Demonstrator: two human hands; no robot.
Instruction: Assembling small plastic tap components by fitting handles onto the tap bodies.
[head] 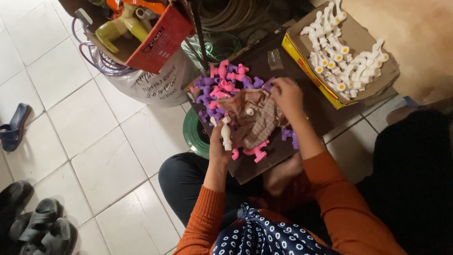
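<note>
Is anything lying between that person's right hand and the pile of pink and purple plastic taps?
Yes. A checked cloth lies bunched over the pink and purple taps, under the right hand, covering part of the pile. The left hand holds a white tap beside it.

White floor tiles (pixel 108 156), dark sandals (pixel 45 226), blue slipper (pixel 14 125), coiled green hose (pixel 194 134), red-flapped box of yellow fittings (pixel 155 40)

Counted: two hands (pixel 222 141), one white tap (pixel 226 134) held, one checked cloth (pixel 257 118), one box (pixel 302 54) of white taps, too many to count, one pile of pink and purple taps (pixel 222 85), uncounted, three dark sandals (pixel 42 222)
</note>
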